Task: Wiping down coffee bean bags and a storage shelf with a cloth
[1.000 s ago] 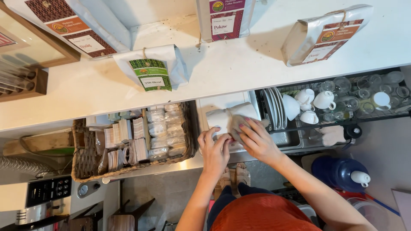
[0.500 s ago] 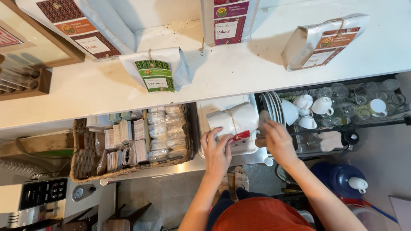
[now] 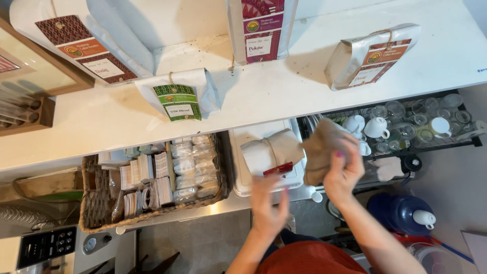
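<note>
Head view: right hand [image 3: 344, 170] has its grip closed on a brown cloth [image 3: 321, 150], lifted beside the white tub [image 3: 243, 175]; left hand [image 3: 269, 205] blurred, empty, grip half open.

Matt brown cloth [image 3: 324, 149], rough woven wicker basket [image 3: 94, 210], glossy white ceramic cups [image 3: 375, 127], smooth white counter [image 3: 284, 96]

Basket [image 3: 96, 213] of packets left of the tray [image 3: 243, 180], dish rack [image 3: 456, 144] right of it

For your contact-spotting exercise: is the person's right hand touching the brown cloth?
Touching: the head view shows the right hand with fingers wrapped around the brown cloth.
</note>
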